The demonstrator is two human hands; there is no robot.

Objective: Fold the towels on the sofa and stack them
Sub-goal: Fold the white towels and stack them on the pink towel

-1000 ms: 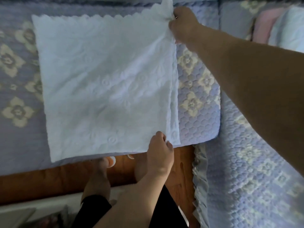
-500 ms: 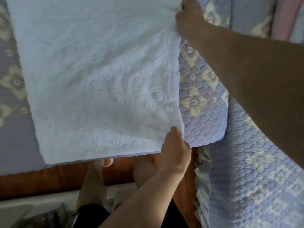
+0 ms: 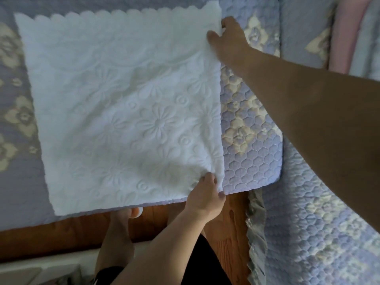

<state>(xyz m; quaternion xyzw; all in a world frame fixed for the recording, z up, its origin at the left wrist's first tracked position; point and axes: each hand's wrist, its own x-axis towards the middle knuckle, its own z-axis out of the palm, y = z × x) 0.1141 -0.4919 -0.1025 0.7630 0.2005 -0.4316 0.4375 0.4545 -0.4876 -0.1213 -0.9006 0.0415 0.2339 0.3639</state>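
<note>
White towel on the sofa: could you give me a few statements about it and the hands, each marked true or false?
1. The white towel lies spread on the lavender quilted sofa cover. True.
2. The left hand grips the towel's near right corner. True.
3. The right hand rests on the wooden floor. False: it holds the towel's far right corner.
4. The towel's far edge is scalloped. True.
5. The towel is plain and smooth. False: it has an embossed flower pattern.

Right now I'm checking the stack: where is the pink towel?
Head view, top right corner: the pink towel lies on the sofa, beyond the right hand.
</note>
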